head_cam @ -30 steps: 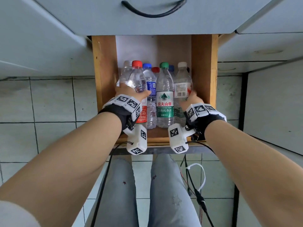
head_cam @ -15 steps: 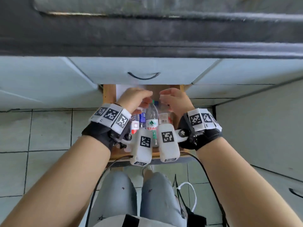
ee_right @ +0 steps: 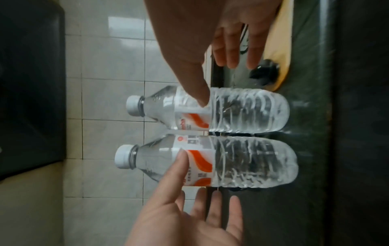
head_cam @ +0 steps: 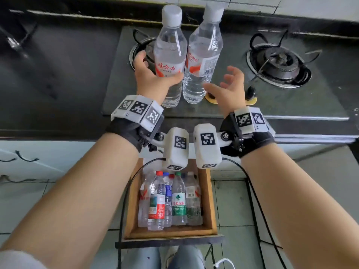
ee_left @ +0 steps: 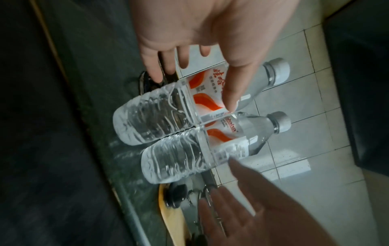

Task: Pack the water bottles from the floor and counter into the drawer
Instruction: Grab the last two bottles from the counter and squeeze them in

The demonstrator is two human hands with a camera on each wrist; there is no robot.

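Observation:
Two clear water bottles with white caps and red-and-white labels stand side by side on the stove top, the left bottle (head_cam: 170,55) (ee_left: 160,113) (ee_right: 248,163) and the right bottle (head_cam: 203,55) (ee_left: 185,154) (ee_right: 242,109). My left hand (head_cam: 150,74) (ee_left: 210,25) (ee_right: 189,216) is spread around the left bottle, thumb in front of its label and fingers to its left, not closed on it. My right hand (head_cam: 228,86) (ee_left: 263,199) (ee_right: 200,33) hovers open just right of the right bottle. Below, the wooden drawer (head_cam: 210,200) stands pulled out, with several bottles (head_cam: 169,200) upright in it.
A gas burner (head_cam: 277,63) sits to the right, with a black knob on a yellow ring (head_cam: 250,94) by my right hand. Another burner (head_cam: 139,47) lies behind the left bottle. Cabinet fronts with dark handles (head_cam: 25,158), wrist cables and tiled floor surround the drawer.
Both hands let go of the bottles in the drawer and rose to the stove top. My view lifted from the drawer to the two counter bottles.

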